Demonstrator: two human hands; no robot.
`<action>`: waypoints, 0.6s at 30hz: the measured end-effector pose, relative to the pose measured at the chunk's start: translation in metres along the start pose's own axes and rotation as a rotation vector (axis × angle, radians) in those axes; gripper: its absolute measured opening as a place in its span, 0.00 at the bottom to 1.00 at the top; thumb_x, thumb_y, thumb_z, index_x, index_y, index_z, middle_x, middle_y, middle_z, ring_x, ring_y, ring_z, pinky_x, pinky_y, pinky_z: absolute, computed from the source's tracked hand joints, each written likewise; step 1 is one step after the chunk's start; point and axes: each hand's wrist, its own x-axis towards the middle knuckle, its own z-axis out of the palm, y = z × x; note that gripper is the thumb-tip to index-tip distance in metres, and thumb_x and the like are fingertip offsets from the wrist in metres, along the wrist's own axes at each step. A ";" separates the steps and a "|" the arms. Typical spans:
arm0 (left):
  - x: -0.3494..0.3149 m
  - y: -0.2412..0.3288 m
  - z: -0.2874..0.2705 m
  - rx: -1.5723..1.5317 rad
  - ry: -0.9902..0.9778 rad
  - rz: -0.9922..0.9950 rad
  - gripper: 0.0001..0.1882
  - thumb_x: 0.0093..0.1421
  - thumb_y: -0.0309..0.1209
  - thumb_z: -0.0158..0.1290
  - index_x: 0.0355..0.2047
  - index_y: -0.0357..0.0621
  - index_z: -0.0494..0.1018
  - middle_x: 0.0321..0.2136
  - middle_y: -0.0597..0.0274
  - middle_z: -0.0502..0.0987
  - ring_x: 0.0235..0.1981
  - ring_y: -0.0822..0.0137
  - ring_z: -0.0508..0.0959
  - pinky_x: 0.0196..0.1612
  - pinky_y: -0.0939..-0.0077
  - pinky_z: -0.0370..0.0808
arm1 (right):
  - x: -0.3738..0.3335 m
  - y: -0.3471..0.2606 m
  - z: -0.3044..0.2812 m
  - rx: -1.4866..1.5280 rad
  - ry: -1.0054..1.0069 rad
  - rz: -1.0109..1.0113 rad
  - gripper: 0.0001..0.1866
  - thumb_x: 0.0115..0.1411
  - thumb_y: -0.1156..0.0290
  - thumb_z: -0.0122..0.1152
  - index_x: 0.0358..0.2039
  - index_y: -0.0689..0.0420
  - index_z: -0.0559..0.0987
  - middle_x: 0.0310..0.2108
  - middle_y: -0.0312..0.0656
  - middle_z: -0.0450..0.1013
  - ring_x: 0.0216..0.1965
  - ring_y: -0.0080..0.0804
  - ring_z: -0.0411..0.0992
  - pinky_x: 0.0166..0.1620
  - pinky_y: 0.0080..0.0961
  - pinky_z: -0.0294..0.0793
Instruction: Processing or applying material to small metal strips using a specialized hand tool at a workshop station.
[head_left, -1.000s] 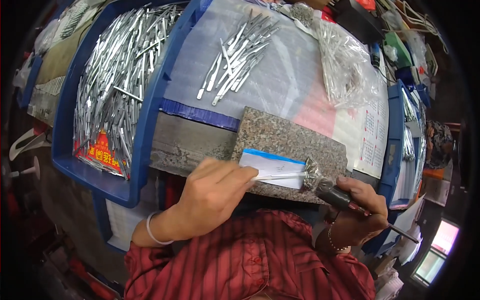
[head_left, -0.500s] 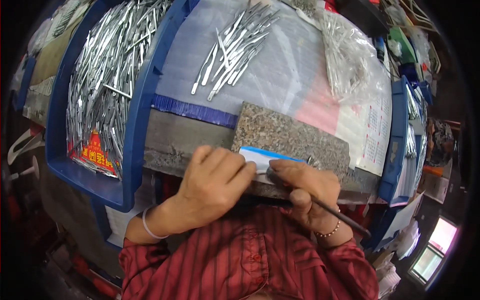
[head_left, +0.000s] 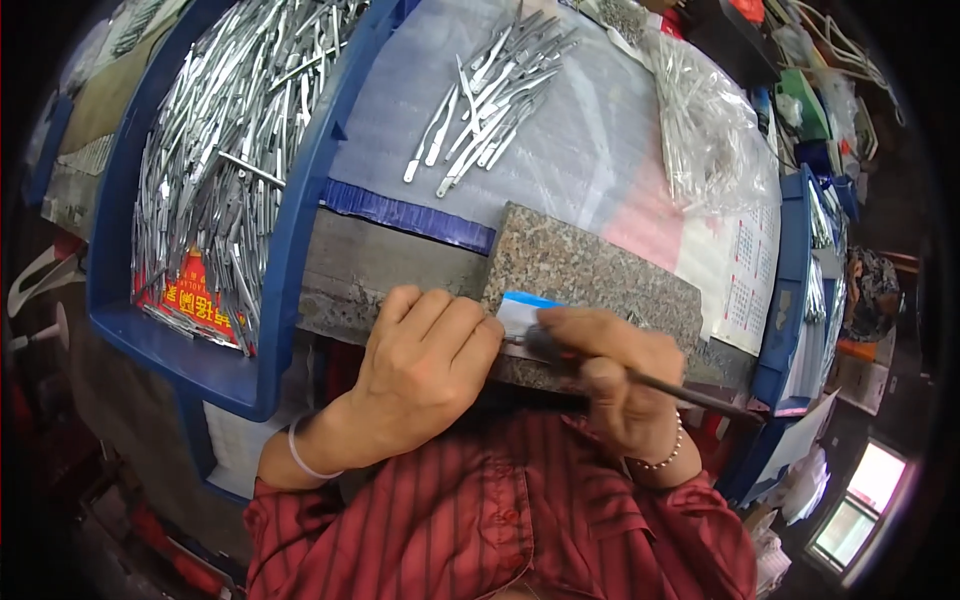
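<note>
My left hand (head_left: 425,350) is closed at the near left corner of a speckled granite block (head_left: 590,262). Its fingertips pinch something thin, mostly hidden, beside a white piece with a blue edge (head_left: 520,314) lying on the block. My right hand (head_left: 630,370) is wrapped around a dark tool with a long thin handle (head_left: 705,400). The tool's thick dark end is blurred and sits close to my left fingertips, over the white piece. I cannot tell whether it touches. Beyond the block, a loose pile of slim metal tweezer-like pieces (head_left: 490,100) lies on a covered worktop.
At left stands a deep blue tray (head_left: 270,330) heaped with metal pieces (head_left: 225,150). A clear plastic bag (head_left: 710,130) with slim pieces lies at the far right of the worktop. Blue bins (head_left: 785,320) line the right edge. Printed sheet (head_left: 740,260) covers the worktop's right side.
The dark tool's thick end is now more blurred, and my right hand covers more of the blue-edged piece. My left hand keeps its pinch. The whole view has shifted slightly.
</note>
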 end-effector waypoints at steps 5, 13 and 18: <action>0.002 0.002 -0.001 -0.001 0.012 0.031 0.09 0.46 0.25 0.53 0.30 0.39 0.72 0.26 0.62 0.69 0.28 0.64 0.70 0.35 0.69 0.64 | -0.033 -0.006 -0.018 0.052 0.285 0.118 0.26 0.69 0.56 0.42 0.34 0.68 0.77 0.37 0.56 0.77 0.30 0.39 0.78 0.31 0.26 0.77; 0.004 0.006 -0.004 0.008 -0.051 -0.008 0.10 0.46 0.24 0.61 0.30 0.43 0.72 0.27 0.62 0.71 0.28 0.61 0.71 0.35 0.66 0.64 | -0.050 -0.014 -0.039 -0.011 0.434 0.051 0.32 0.69 0.49 0.38 0.35 0.70 0.76 0.35 0.60 0.77 0.24 0.33 0.76 0.27 0.22 0.75; 0.007 0.005 -0.003 0.045 -0.063 0.041 0.08 0.47 0.25 0.53 0.30 0.42 0.71 0.27 0.61 0.69 0.29 0.63 0.70 0.35 0.68 0.64 | -0.038 -0.018 -0.038 0.068 0.286 0.020 0.28 0.68 0.50 0.43 0.36 0.67 0.77 0.37 0.54 0.78 0.29 0.39 0.78 0.30 0.24 0.77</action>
